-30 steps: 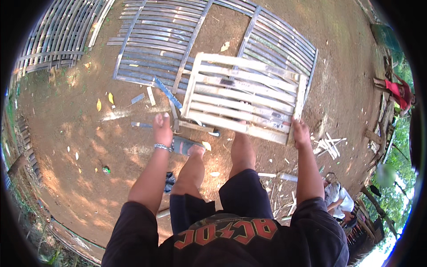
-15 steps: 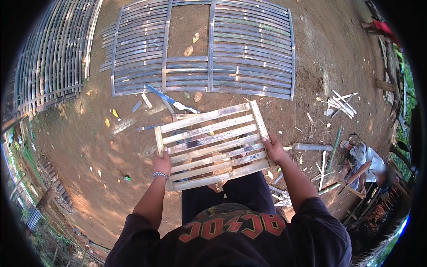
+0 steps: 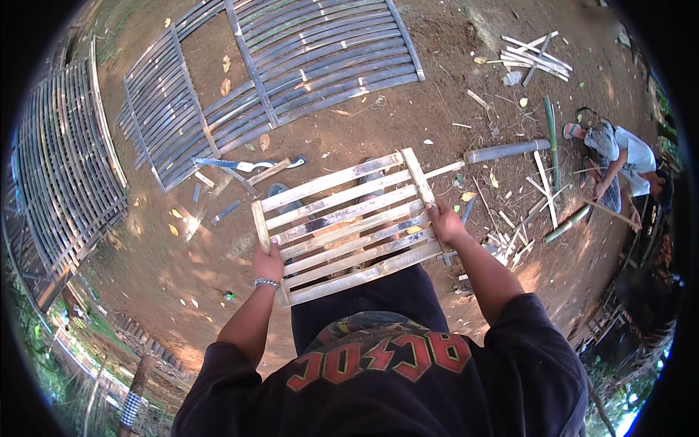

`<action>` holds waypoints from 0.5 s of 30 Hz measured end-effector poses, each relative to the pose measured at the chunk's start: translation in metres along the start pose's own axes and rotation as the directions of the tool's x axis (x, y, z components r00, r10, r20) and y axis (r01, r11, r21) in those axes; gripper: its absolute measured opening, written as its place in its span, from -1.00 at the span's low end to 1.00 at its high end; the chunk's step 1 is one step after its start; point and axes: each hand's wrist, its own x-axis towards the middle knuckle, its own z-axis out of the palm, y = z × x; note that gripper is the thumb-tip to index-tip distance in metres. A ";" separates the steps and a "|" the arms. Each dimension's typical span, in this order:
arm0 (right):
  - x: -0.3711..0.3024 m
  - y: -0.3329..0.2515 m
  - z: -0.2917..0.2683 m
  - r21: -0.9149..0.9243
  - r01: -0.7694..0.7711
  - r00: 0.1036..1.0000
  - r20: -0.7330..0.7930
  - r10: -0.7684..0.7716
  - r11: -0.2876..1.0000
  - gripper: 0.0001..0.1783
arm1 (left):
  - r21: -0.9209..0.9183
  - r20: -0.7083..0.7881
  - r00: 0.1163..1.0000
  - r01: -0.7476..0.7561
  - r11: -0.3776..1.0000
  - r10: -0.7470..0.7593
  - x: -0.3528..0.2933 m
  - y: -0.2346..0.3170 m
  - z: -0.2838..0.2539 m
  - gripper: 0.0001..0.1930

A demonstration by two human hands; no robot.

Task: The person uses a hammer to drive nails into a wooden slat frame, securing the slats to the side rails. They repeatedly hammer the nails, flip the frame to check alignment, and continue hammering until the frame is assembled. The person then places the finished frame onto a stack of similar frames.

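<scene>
A small slatted bamboo panel [image 3: 349, 224] is held up in front of me, its pale slats running crosswise between two end strips. My left hand [image 3: 268, 262] grips the left end strip, thumb on top. On the other side, my right hand [image 3: 445, 222] is closed round the right end strip; its far fingers are hidden beneath. The panel tilts, its right end higher in the picture. Through the gaps I see my feet and a patch of light shavings. Beyond the panel a handsaw [image 3: 247, 164] with a white-and-black handle lies on the dirt.
Large bamboo slat panels [image 3: 320, 51] lie ahead, and another slatted panel [image 3: 65, 153] stands at the left. At the right are a thick bamboo pole [image 3: 506, 151], scattered offcuts [image 3: 513, 244] and a pile of strips [image 3: 537, 58]. A person [image 3: 619, 160] crouches at far right holding a strip.
My view has turned to the right, so the ground things shift leftward and the crouching person shows higher up. Both hands keep hold of the bamboo panel, which stays nearly in place before me.
</scene>
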 end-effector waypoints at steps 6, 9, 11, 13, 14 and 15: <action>-0.014 0.052 0.018 0.198 -0.030 0.999 -0.019 0.035 0.980 -0.31 | 0.099 0.093 0.990 -0.110 0.989 0.101 0.038 -0.003 0.017 -0.47; -0.016 0.063 0.031 0.453 -0.159 0.978 0.192 0.078 0.877 -0.27 | 0.227 0.157 0.984 -0.122 0.966 0.088 0.063 -0.010 0.018 -0.43; -0.020 0.071 0.049 0.722 -0.262 0.939 0.343 -0.002 0.640 -0.34 | 0.198 0.342 0.936 0.017 0.980 -0.085 0.086 -0.020 0.012 -0.37; -0.040 0.046 0.050 0.801 -0.289 0.941 0.339 0.000 0.525 -0.38 | 0.276 0.427 0.895 0.007 0.961 -0.129 0.098 -0.034 0.006 -0.30; -0.050 0.034 0.051 0.834 -0.297 0.943 0.334 0.002 0.465 -0.40 | 0.346 0.434 0.897 -0.080 0.935 -0.084 0.101 -0.038 0.003 -0.26; -0.054 0.027 0.060 0.842 -0.251 0.959 0.282 0.007 0.477 -0.43 | 0.412 0.443 0.896 -0.163 0.896 -0.041 0.104 -0.042 0.001 -0.22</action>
